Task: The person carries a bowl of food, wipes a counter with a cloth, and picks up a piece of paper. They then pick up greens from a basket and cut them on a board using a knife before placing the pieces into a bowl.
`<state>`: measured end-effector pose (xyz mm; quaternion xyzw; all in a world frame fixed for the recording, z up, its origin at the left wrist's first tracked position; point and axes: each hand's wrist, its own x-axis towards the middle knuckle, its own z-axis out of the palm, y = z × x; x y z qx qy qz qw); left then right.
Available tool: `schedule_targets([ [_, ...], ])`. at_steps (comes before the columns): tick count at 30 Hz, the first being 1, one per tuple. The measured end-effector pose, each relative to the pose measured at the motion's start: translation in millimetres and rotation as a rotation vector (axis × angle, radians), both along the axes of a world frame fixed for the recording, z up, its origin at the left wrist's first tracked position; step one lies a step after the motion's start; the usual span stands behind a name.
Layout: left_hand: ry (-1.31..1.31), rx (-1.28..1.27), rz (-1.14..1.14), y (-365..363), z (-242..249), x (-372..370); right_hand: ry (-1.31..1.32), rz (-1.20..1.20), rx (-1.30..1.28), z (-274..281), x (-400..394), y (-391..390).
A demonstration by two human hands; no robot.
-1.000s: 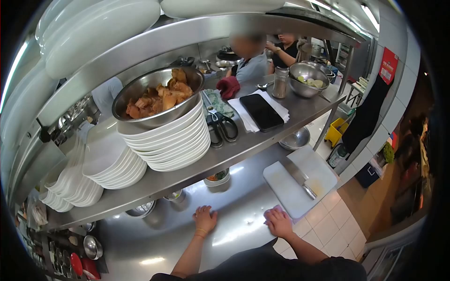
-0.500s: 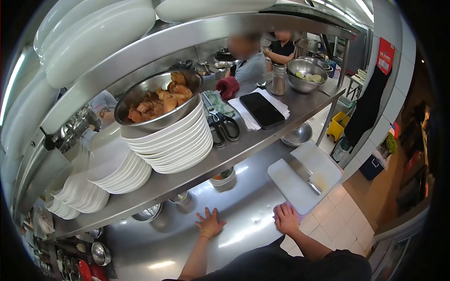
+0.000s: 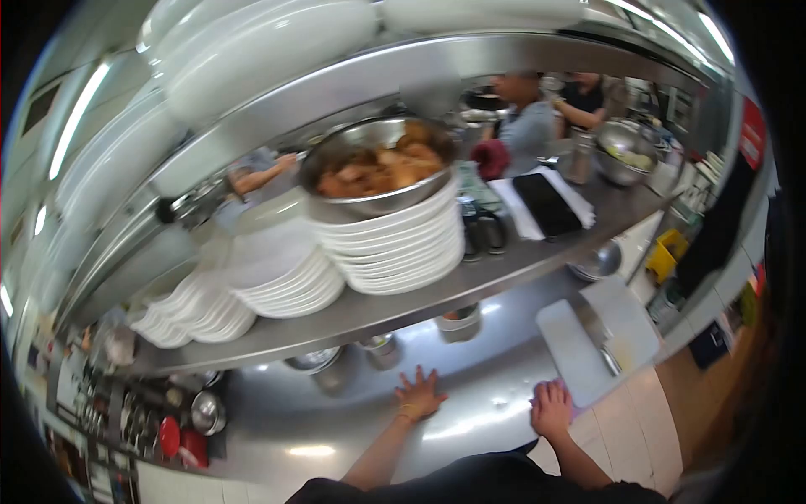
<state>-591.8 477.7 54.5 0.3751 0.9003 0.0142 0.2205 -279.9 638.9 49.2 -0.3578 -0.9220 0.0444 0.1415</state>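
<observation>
Both hands flat on a steel kitchen worktop (image 3: 336,420); no lettering is legible.
The left hand (image 3: 417,393) rests open, fingers spread; the right hand (image 3: 550,408) lies open, gripping nothing, touching the white cutting board (image 3: 579,353).

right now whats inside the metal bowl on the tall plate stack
The metal bowl on the plate stack holds browned chunks of cooked food, heaped above the rim. Its lower layers and the bowl's bottom are hidden by its wall.
</observation>
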Motion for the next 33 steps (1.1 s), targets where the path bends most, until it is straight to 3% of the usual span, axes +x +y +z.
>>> schedule_targets([
  [19,-0.097,-0.005,-0.016,7.9,24.9,5.9,0.057,-0.040,-0.004,9.4,0.8,-0.9],
  [33,-0.077,0.001,-0.022,8.0,7.4,1.6,-0.006,-0.057,-0.038,3.8,5.4,1.8],
])
